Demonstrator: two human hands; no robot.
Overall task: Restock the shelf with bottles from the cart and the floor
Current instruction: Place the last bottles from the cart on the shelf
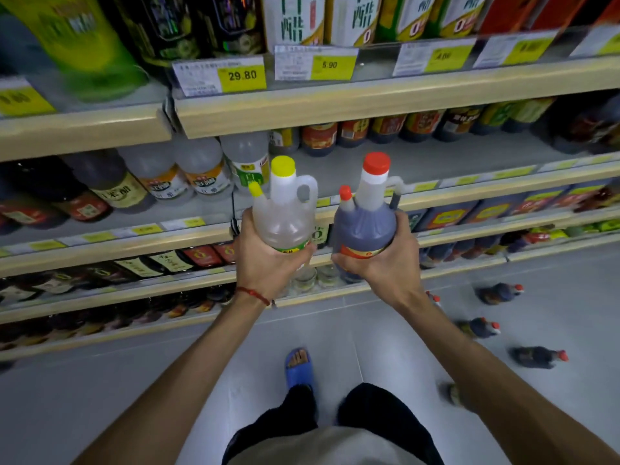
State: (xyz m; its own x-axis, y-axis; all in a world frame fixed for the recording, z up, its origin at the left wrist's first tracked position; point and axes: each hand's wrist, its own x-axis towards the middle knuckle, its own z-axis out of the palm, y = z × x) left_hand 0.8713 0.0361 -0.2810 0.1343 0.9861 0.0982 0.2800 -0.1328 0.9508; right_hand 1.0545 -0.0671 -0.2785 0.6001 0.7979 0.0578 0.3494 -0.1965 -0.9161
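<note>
My left hand (265,263) grips a clear jug with a yellow cap (285,209) from below, upright. My right hand (385,260) grips a dark jug with a red cap (365,219) the same way, right beside it. Both jugs are raised in front of the shelf (436,162), level with its second board, where a bare stretch lies behind them. Several dark red-capped bottles (536,357) stand on the floor at the right. No cart is in view.
Clear and dark bottles (201,169) fill the left of the same board, small dark jars (385,129) line its back. Lower boards hold more bottles. Price tags (241,75) hang on the upper board edge. My foot in a blue sandal (298,367) stands on the grey floor.
</note>
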